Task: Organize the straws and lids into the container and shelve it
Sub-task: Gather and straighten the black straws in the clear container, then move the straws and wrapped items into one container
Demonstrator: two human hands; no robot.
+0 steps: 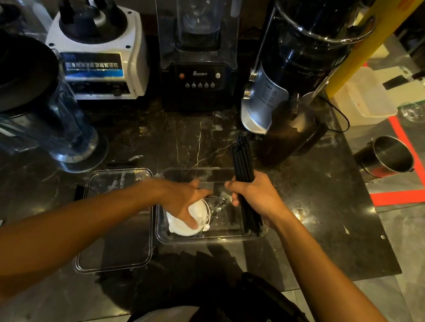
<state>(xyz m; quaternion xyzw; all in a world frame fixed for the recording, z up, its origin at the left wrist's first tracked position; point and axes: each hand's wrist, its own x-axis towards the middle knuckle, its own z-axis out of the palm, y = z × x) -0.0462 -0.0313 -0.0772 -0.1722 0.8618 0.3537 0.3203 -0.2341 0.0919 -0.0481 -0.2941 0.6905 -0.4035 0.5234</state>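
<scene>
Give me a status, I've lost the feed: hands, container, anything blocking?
Left hand pressing white lids down inside clear container. Right hand gripping black straws, lower ends inside it. Container lid lies alongside, unobstructed.

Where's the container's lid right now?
In the head view the clear container lid lies flat on the dark counter, just left of the open clear container, partly under the left forearm.

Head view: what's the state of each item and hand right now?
Clear plastic container: open, on the counter.
Clear flat container lid: off, lying left of it.
White cup lids: inside the container, under the left hand.
Bundle of black straws: gripped by the right hand, lower ends in the container.
</scene>
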